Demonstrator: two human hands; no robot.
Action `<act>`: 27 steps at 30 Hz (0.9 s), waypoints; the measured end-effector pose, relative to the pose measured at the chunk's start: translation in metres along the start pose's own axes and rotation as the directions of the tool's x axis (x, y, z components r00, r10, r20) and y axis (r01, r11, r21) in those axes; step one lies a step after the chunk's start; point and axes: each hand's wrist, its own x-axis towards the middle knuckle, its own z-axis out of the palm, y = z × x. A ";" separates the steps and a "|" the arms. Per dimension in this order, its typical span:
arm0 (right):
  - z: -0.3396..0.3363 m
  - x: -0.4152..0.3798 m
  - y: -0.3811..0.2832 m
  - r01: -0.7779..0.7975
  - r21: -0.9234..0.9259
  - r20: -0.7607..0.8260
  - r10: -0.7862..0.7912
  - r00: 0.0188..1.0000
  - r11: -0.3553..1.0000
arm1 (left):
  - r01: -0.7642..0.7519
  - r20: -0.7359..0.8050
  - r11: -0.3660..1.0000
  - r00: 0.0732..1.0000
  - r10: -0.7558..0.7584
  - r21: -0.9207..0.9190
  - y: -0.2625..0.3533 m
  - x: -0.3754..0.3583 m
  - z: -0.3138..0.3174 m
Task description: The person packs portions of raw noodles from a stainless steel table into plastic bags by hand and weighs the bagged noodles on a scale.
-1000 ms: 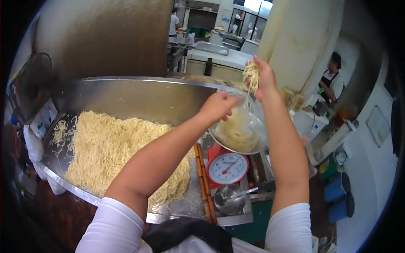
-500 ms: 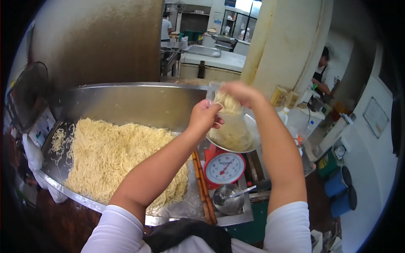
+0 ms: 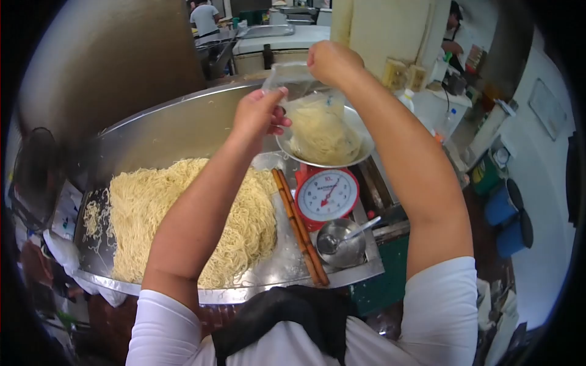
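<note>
A clear plastic bag (image 3: pixel 320 125) with pale noodles inside rests over the metal pan (image 3: pixel 361 152) of a red dial scale (image 3: pixel 326 194). My left hand (image 3: pixel 261 116) pinches the bag's left edge near its mouth. At the bag's upper right corner, my right hand (image 3: pixel 332 62) is closed on the plastic. A large heap of noodles (image 3: pixel 189 213) lies in the wide metal tray (image 3: pixel 244 160) to the left. Two brown sticks (image 3: pixel 300 229) lie beside the scale. Below the scale sits a metal bowl (image 3: pixel 345 247) with a spoon (image 3: pixel 365 226) in it.
A round fan (image 3: pixel 33 177) stands at the far left. One person (image 3: pixel 204 18) is in the back room and another (image 3: pixel 453 47) is at the right. Blue bins (image 3: pixel 505 204) stand on the floor at right, and a bottle (image 3: pixel 450 117) is on the side counter.
My right hand has come out of the bag's mouth and now holds its upper edge. The noodles sit lower in the bag. The view has shifted.
</note>
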 end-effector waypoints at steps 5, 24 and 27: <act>-0.011 -0.020 0.005 0.026 -0.023 -0.178 -0.030 0.984 0.999 | 0.055 0.006 0.994 0.998 -0.056 0.090 0.007 0.004 -0.009; 0.026 -0.030 0.065 0.053 0.428 -0.217 0.046 0.975 0.902 | 0.023 -0.083 0.905 0.996 0.014 0.425 -0.007 0.015 -0.040; 0.006 -0.042 0.036 0.291 0.673 -0.376 -0.025 0.926 0.680 | -0.096 -0.021 0.565 0.980 0.197 0.820 -0.078 -0.007 -0.130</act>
